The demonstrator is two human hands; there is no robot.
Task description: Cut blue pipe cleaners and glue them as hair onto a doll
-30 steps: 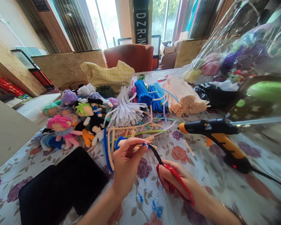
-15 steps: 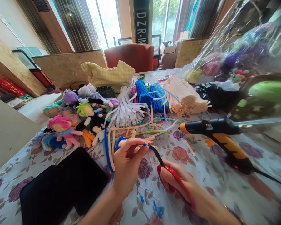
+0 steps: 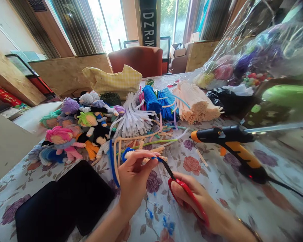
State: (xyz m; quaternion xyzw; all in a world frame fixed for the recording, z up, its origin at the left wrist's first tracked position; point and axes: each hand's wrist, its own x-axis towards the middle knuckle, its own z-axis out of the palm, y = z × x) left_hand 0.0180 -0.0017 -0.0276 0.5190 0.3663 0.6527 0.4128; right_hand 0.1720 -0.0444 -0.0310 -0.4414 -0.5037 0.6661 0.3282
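Observation:
My left hand (image 3: 134, 181) is closed in a pinch on a small blue fuzzy piece (image 3: 155, 158), which looks like chenille stem. In my right hand (image 3: 193, 193) are scissors (image 3: 201, 211) with red handles, fingers wrapped through the loops. Their dark blades look nearly closed and meet the blue piece at my left fingertips. Behind the left hand shows a blue-and-cream fuzzy form (image 3: 127, 153), partly hidden; whether the hand also holds it, I cannot tell. Blue fluff trimmings (image 3: 168, 226) lie on the flowered cloth below the hands.
Left stand a heap of fuzzy dolls (image 3: 62, 137) and a black folding device (image 3: 65, 198). Bundles of white stems (image 3: 135, 117), blue stems (image 3: 151, 99) and peach stems (image 3: 195, 104) lie behind. A glue gun (image 3: 232, 139) with a lit red light and trailing cord rests at right.
The whole view has shifted slightly left. Both hands keep nearly the same pose, with the scissors still at the blue piece.

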